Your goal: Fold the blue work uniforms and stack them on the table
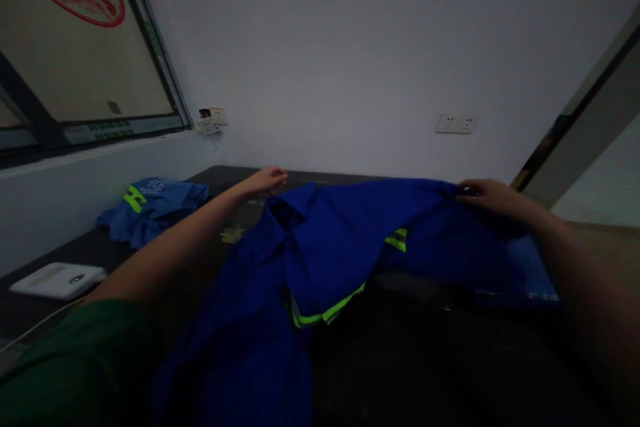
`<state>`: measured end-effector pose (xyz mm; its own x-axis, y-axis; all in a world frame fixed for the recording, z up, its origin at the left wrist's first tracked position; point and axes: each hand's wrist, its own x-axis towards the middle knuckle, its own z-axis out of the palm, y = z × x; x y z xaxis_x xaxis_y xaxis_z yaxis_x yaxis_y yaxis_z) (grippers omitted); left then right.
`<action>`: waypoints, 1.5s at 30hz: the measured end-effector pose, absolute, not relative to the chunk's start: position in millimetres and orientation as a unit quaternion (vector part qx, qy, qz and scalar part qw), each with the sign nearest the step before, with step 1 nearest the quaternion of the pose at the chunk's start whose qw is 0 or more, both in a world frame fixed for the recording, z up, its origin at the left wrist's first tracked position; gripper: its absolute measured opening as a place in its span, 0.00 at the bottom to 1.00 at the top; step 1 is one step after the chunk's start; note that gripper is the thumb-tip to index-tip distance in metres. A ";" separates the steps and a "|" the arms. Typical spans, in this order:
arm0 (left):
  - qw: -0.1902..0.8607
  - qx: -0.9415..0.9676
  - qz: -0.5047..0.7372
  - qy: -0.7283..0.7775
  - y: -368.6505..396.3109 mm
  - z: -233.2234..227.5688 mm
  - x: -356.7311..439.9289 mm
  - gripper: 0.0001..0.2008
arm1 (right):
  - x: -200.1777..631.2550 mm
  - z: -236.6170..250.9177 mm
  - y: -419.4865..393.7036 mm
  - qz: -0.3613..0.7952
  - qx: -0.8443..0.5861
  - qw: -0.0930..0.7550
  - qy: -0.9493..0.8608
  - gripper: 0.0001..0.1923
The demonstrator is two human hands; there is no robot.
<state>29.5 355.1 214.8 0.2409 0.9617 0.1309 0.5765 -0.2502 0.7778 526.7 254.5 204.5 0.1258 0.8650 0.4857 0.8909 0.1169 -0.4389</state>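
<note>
Dark worktop (75,247) meets a pale wall (350,47). The right hand (487,195) pinches a blue work shirt (335,233); the left hand (270,180) hovers by its collar (303,197), its grip impossible to tell.

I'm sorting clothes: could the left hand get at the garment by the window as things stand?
Probably yes: the garment lies left of the left hand, with no visible obstacle between them. Whether that hand grips the blue shirt is unclear; if so, it would have to let go.
</note>
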 end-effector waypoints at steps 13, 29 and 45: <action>0.512 0.679 0.077 0.521 245.8 101.9 -34.3 0.27 | 415.9 121.4 302.1 0.147 -0.524 0.180 -0.819 0.11; 0.513 0.558 0.352 0.550 244.3 115.1 -48.5 0.25 | 377.6 116.9 315.0 0.084 -0.550 0.225 -0.800 0.07; -0.083 0.669 0.533 0.511 290.6 339.8 -47.7 0.19 | 375.7 345.2 200.9 -0.281 -0.516 0.456 -0.668 0.20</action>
<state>-47.7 290.6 339.8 -0.0900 0.5947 0.7989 0.7727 -0.4643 0.4328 375.7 200.9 345.2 -0.0505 0.4337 0.8997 0.9464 0.3084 -0.0956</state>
